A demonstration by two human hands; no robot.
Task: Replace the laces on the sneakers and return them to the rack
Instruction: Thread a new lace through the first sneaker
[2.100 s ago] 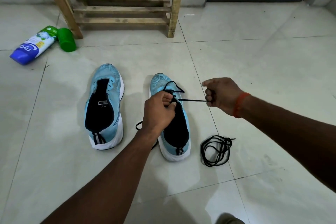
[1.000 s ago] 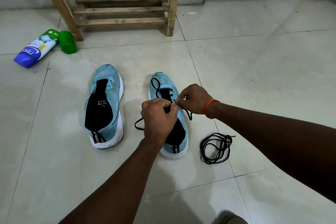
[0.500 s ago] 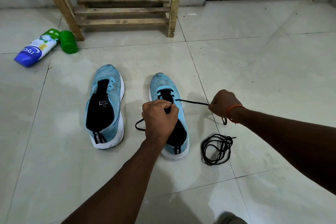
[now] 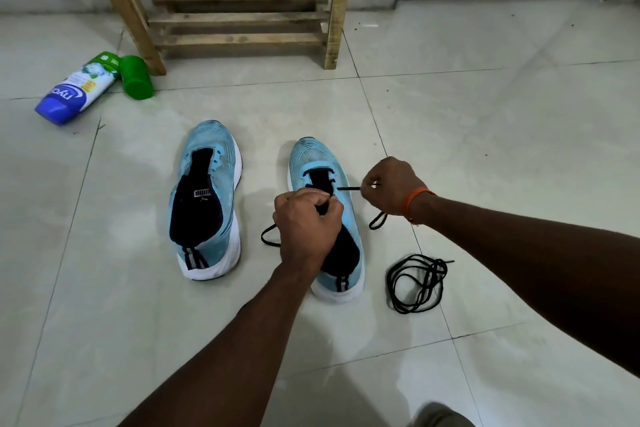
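Two light-blue sneakers stand side by side on the tiled floor, toes pointing away. The left sneaker (image 4: 207,198) has no lace. My left hand (image 4: 306,222) lies curled over the tongue of the right sneaker (image 4: 320,163) and grips it together with the lace there. My right hand (image 4: 393,185) pinches a black lace (image 4: 348,188) that runs taut from an eyelet on the shoe's right side; its loose ends trail at both sides of the shoe. A second black lace (image 4: 417,282) lies coiled on the floor to the right of that sneaker.
A wooden rack (image 4: 239,10) stands against the wall beyond the shoes. A blue-and-white bottle (image 4: 74,90) lies on its side at the far left with a green cap (image 4: 136,76) beside it. Pale floor tiles stretch out to the right.
My right hand went in to the shoe, drew the lace out to the right, and now holds it closer to the eyelet. My left hand stayed on the tongue.
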